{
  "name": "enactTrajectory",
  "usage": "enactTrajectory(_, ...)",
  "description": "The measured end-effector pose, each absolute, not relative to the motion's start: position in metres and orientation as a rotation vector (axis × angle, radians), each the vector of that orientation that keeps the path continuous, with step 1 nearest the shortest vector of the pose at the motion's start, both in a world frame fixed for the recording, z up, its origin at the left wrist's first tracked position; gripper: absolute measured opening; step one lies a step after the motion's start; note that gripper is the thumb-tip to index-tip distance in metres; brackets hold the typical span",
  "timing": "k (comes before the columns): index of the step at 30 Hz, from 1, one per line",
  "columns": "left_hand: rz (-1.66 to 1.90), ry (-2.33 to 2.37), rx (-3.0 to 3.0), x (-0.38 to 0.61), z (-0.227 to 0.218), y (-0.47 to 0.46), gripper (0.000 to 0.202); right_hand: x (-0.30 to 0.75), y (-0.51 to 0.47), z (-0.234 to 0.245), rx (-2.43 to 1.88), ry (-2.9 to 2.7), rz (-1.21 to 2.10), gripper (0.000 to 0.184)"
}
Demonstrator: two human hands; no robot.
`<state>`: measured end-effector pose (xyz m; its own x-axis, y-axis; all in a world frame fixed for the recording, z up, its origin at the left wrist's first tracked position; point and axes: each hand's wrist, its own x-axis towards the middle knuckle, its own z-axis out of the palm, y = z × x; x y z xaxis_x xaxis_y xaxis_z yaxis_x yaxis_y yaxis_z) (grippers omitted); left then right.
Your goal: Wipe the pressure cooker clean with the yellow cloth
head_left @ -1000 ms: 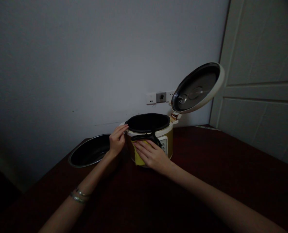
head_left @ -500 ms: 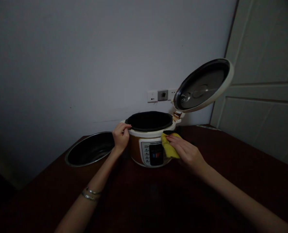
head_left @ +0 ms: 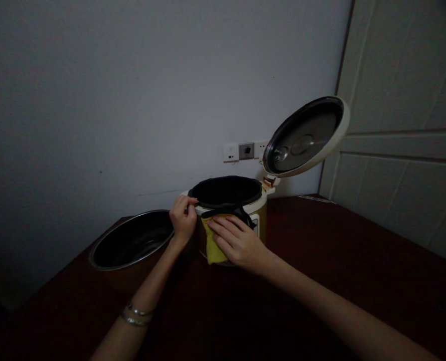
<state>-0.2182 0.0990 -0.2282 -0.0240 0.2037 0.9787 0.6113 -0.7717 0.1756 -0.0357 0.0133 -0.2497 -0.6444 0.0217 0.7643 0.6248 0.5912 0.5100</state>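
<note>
A cream and gold rice cooker (head_left: 261, 210) stands on the dark wooden table (head_left: 320, 260), its lid (head_left: 304, 136) hinged up and open at the back right. My left hand (head_left: 183, 220) pinches the cooker's rim on its left side, fingers closed. My right hand (head_left: 238, 241) lies flat against the cooker's front, pressing a yellow cloth (head_left: 212, 246) onto it. The cloth and hand cover most of the control panel. The cooker's dark inside (head_left: 226, 190) shows from above.
A metal inner pot (head_left: 132, 240) lies on the table to the left of the cooker, near the wall. Wall sockets (head_left: 241, 151) sit behind the cooker. A white panelled door (head_left: 403, 130) fills the right side.
My right hand has carried the yellow cloth from the cooker's right side back across to its front left. My left hand stays on the rim.
</note>
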Motion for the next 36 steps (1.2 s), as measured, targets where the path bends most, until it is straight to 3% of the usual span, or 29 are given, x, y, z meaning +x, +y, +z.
enactTrajectory(9,-1.759,-0.926,-2.006,-0.219,-0.222,0.092,0.021,-0.039,0.017,-0.246,-0.523,-2.094,-1.087,0.028)
enactTrajectory(18,-1.513,-1.039,-2.127,-0.221,-0.208,0.085,0.018,0.003,0.003,-0.248,-0.546,-2.027,-1.012,0.028)
enactTrajectory(27,-1.415,-1.038,-2.095,-0.219,-0.211,0.083,0.018,0.053,-0.001,-0.26,-0.756,-1.957,-0.833,0.04)
enactTrajectory(36,-1.376,-1.075,-2.1,-0.219,-0.211,0.081,0.016,-0.024,0.002,-0.246,-0.401,-2.097,-1.049,0.03)
